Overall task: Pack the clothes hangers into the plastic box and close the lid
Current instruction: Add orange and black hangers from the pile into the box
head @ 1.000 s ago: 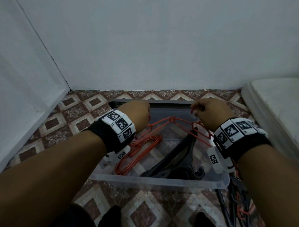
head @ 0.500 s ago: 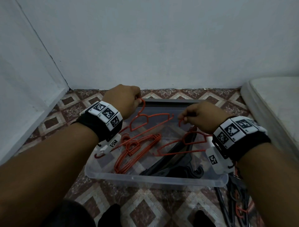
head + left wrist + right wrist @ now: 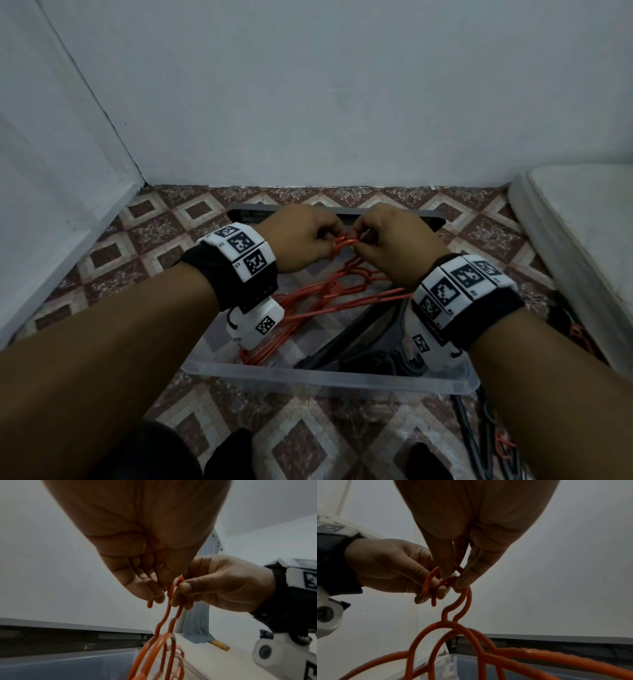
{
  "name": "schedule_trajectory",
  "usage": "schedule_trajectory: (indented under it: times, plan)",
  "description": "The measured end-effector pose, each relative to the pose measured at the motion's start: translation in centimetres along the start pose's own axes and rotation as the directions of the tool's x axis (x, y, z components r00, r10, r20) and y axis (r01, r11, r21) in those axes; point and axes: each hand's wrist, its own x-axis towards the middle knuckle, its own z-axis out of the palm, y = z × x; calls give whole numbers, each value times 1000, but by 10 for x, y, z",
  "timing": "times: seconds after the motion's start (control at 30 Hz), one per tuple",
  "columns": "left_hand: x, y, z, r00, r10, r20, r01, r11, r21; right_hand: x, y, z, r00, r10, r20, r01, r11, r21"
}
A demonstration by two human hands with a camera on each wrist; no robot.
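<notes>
Two orange hangers (image 3: 346, 274) hang side by side over the clear plastic box (image 3: 329, 378), their hooks (image 3: 462, 599) held together. My left hand (image 3: 301, 240) and my right hand (image 3: 394, 240) meet above the box, and each pinches the hook tops (image 3: 173, 588). More orange hangers (image 3: 274, 342) lie in the box on the left, and black hangers (image 3: 363, 346) lie on the right. The dark lid (image 3: 246, 214) lies on the floor behind the box.
White walls close the corner behind and to the left. A white mattress edge (image 3: 575, 246) runs along the right. More black and orange hangers (image 3: 489, 442) lie on the patterned tile floor to the right of the box.
Half a second ago each hand held its own orange hanger apart; my hands have come together and the two hangers' hooks now meet between the fingers.
</notes>
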Motion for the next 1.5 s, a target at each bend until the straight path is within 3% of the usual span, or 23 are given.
schedule_trajectory:
  times: [0.23,0.4,0.47,0.53,0.63,0.7,0.77,0.9,0.97,1.07,1.17,1.27,1.33,1.4,1.47,1.5]
  plan:
    - [-5,3,-3,999,-20,39,28,978,-208,0,-1,0,993,-42,-110,39,999,-27]
    - [-6,1,1,994,-104,13,94,833,-546,-1,1,4,998,32,-45,-26,993,114]
    - [-4,-10,-3,984,-171,-48,132,885,-446,1,7,3,995,104,-8,-103,991,87]
    - [-6,-28,-11,971,-224,-85,207,962,-176,3,14,1,983,173,59,-176,983,56]
    - [-12,-60,-17,940,-338,42,326,929,175,2,22,1,961,256,107,-257,966,-1]
    - [-17,-74,-10,920,-377,112,327,891,316,2,23,2,958,274,88,-276,961,10]
    - [-19,-78,4,945,-298,137,246,919,307,3,20,3,963,259,70,-264,963,64]
    - [-15,-61,39,986,-20,167,-25,964,264,6,9,3,968,252,0,-245,938,245]
    - [-10,-54,50,990,26,141,-66,955,289,7,8,4,954,297,-33,-261,882,393]
    - [-4,-53,54,991,49,121,-69,983,168,7,11,4,923,380,-58,-290,787,545]
    - [-2,-66,55,993,5,117,-17,995,98,9,26,4,908,394,-143,-315,867,386]
    - [-6,-90,56,972,-188,141,174,979,102,5,46,11,902,420,-102,-407,905,126]
    - [-12,-106,54,940,-288,182,268,955,126,1,61,21,848,530,-20,-530,848,-12]
    - [-15,-116,50,922,-343,177,325,937,127,-1,76,30,737,674,50,-673,739,-29]
    - [-16,-118,44,917,-383,113,381,924,41,1,81,36,634,766,108,-771,616,160]
    - [-15,-116,41,910,-406,78,412,908,-79,2,79,37,618,771,153,-771,556,311]
